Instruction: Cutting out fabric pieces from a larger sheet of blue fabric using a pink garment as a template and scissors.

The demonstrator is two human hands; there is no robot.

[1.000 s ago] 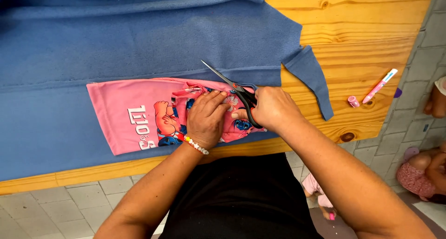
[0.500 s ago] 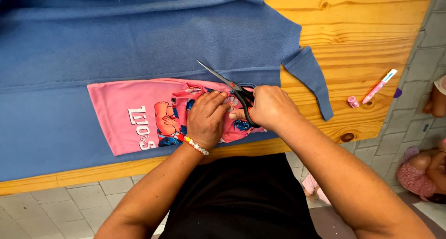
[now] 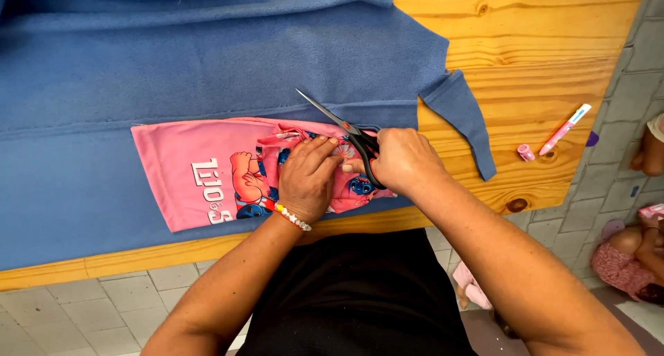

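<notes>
A large blue fabric is spread over a wooden table. On it lies a folded pink garment with a cartoon print. My left hand, with a beaded bracelet on the wrist, presses flat on the pink garment. My right hand grips black-handled scissors whose blades point up-left along the garment's top edge, in the blue fabric. A cut strip of the blue fabric hangs off to the right of my right hand.
A pink and white marker and its pink cap lie on the table's right edge. A person sits on the tiled floor at the lower right, with a hand near the table edge.
The scissors have advanced slightly to the left along the top edge of the pink garment. My left hand has stayed pressed on the garment.
</notes>
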